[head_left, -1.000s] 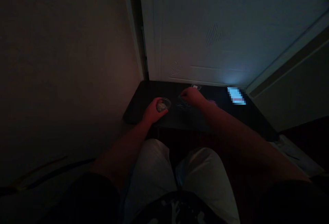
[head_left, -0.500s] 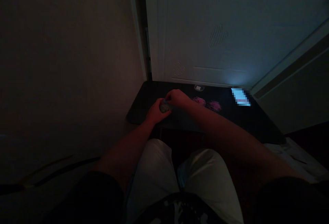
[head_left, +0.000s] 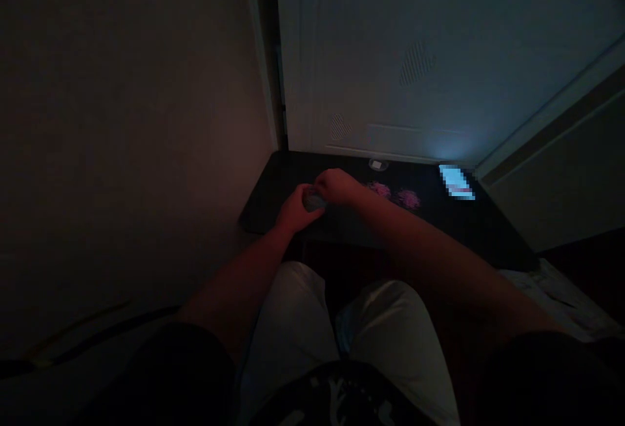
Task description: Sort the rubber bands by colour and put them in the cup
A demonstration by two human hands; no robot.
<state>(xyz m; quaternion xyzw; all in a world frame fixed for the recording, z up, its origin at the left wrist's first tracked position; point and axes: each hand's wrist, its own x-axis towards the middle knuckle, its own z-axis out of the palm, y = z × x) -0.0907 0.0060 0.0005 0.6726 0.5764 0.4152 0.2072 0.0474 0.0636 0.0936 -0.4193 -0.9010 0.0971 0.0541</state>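
Observation:
The room is very dark. My left hand (head_left: 294,208) is curled around a small clear round container (head_left: 313,200) on a low black table (head_left: 273,178). My right hand (head_left: 336,186) rests closed over the top of the same container, fingertips touching it. Whether the right hand holds something of its own is too dim to tell. Two small pink heaps (head_left: 393,194) lie on the table just right of my right hand.
A lit phone screen (head_left: 456,182) glows at the table's back right. A small clear dish (head_left: 377,165) sits at the back edge against a white door (head_left: 415,55). A bare wall is at left. My knees in light shorts are below.
My right hand moved left from the middle of the table onto the container in my left hand, uncovering the pink heaps. In the last half second both hands stayed nearly still.

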